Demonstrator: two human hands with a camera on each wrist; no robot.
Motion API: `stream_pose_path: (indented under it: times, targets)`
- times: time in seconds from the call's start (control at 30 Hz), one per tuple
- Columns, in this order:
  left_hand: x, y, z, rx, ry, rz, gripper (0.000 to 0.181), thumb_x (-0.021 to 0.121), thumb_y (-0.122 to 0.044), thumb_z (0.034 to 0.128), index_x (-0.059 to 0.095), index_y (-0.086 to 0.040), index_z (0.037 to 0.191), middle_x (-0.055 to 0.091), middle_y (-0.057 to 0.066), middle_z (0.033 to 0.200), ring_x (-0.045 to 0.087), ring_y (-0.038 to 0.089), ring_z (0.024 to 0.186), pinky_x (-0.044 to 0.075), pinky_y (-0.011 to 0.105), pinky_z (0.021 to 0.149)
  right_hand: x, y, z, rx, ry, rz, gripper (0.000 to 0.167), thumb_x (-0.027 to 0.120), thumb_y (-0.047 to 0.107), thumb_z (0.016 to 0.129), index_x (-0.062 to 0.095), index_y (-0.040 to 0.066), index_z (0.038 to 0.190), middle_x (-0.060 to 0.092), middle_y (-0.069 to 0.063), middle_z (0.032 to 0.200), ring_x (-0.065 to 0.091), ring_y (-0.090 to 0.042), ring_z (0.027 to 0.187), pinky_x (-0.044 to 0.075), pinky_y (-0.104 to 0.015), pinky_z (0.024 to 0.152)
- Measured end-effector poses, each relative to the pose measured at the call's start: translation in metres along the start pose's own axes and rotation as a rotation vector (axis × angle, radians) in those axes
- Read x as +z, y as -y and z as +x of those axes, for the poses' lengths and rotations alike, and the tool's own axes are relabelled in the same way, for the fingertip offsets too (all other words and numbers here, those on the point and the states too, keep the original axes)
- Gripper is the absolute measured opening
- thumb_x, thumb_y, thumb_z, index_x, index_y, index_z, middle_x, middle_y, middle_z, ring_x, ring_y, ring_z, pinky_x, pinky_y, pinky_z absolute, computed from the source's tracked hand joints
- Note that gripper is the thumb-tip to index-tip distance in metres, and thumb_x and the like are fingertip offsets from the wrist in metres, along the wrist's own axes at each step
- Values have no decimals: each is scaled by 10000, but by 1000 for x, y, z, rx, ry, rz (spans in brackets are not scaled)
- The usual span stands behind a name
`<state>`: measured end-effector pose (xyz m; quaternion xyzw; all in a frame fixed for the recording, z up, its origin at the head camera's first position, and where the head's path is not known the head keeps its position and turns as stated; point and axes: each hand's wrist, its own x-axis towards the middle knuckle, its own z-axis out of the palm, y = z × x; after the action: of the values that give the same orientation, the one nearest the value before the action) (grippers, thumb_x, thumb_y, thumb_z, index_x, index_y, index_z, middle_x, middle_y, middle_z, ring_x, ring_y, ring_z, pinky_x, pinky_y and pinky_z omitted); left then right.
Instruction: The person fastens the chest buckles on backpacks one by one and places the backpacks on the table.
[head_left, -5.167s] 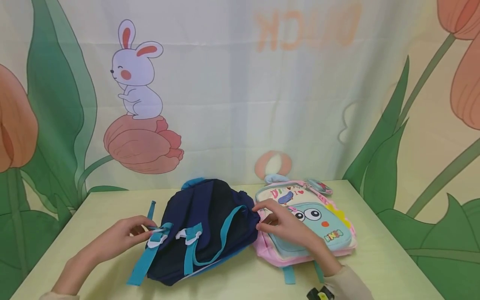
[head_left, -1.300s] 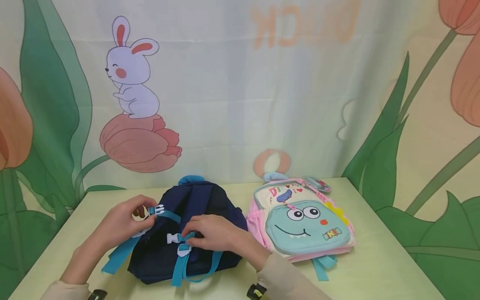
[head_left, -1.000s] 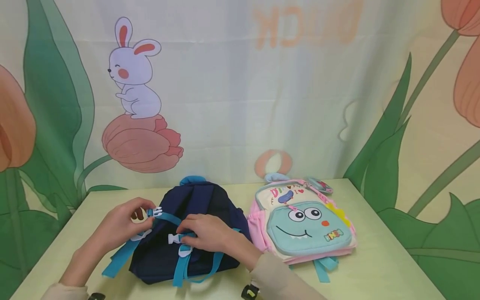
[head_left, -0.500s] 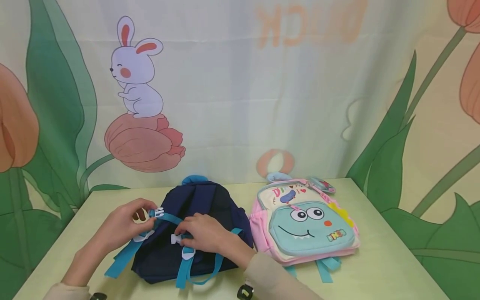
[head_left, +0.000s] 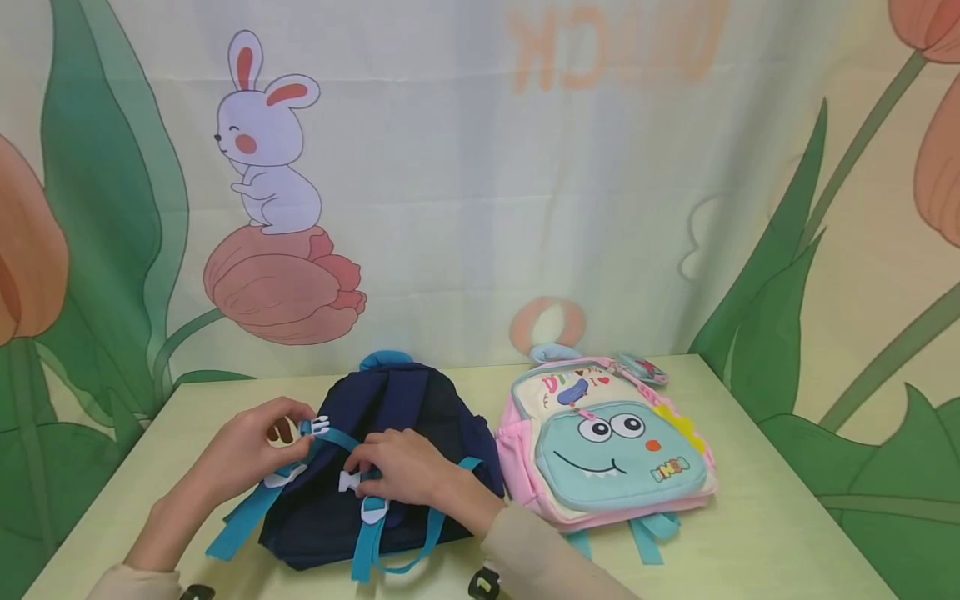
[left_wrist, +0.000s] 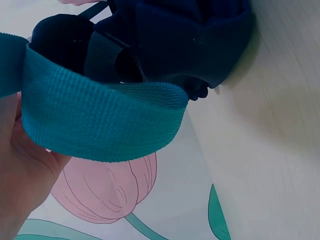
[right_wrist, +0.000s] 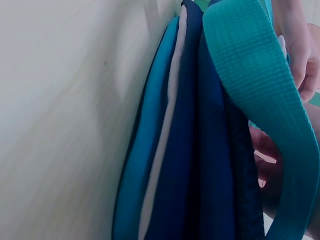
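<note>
Tulip-printed cloth (head_left: 480,192) rises behind the desk (head_left: 780,508) and along both sides, with a rabbit (head_left: 270,167) sitting on a pink flower at left and faded orange letters (head_left: 615,50) at upper right. Over the left part of the desk, the left hand (head_left: 251,446) pinches the teal strap right behind a white clip (head_left: 320,425), whose prongs point right; a loose strap end (head_left: 243,525) hangs below that hand toward the front-left corner. Navy bag (head_left: 405,400) lies left of the desk's middle, strap side up, its blue handle (head_left: 386,360) at the back edge and its base toward the front edge. On top of it, the right hand (head_left: 408,467) grips the teal strap at a white socket (head_left: 348,481), thumb and fingers bent around it; clip and socket are apart. Just below hangs a white slider (head_left: 374,508), and a teal loop (head_left: 423,554) curves toward the front edge. Right of the middle, a pink bag (head_left: 630,475) lies face up just beside the navy one, showing big eyes and a toothy smile, its handle (head_left: 555,354) at the back edge and a small pouch (head_left: 642,368) leaning toward the back-right corner.
</note>
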<state>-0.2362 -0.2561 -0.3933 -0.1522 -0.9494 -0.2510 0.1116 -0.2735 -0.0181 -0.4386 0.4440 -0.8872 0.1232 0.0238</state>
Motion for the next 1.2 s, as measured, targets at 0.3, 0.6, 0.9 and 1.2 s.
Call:
stream_pose_path:
  times: [0.3,0.6,0.9,1.2]
  targets:
    - [1,2,-3,3,-13,1,265,747,-190,860,670,-166,1112,653,-55,919,565,121,798,486,235,648,1,-1,0,4,4,19,259,709,404,909,710,328,1157,631,144,944,525,6,815,386,-135,706]
    - [4,3,-2,3,-10,-10,266,755,-194,857,667,-168,1107,650,-55,917,571,117,794,492,233,662,-2,-6,-6,-25,-15,18,249,707,353,904,710,316,1150,641,135,964,512,3,802,376,-108,682]
    - [4,3,-2,40,-21,-29,257,764,-227,862,678,-177,1099,661,-72,913,573,90,774,484,230,644,-8,-13,-17,-6,-31,62,254,722,326,878,712,301,1131,617,136,936,510,0,767,398,-106,637]
    - [0,4,-7,34,-26,-35,263,769,-196,856,676,-198,1102,654,-81,913,567,86,786,494,225,649,-22,-19,-33,6,-66,54,262,707,313,858,697,294,1119,597,122,933,497,23,730,404,-103,646]
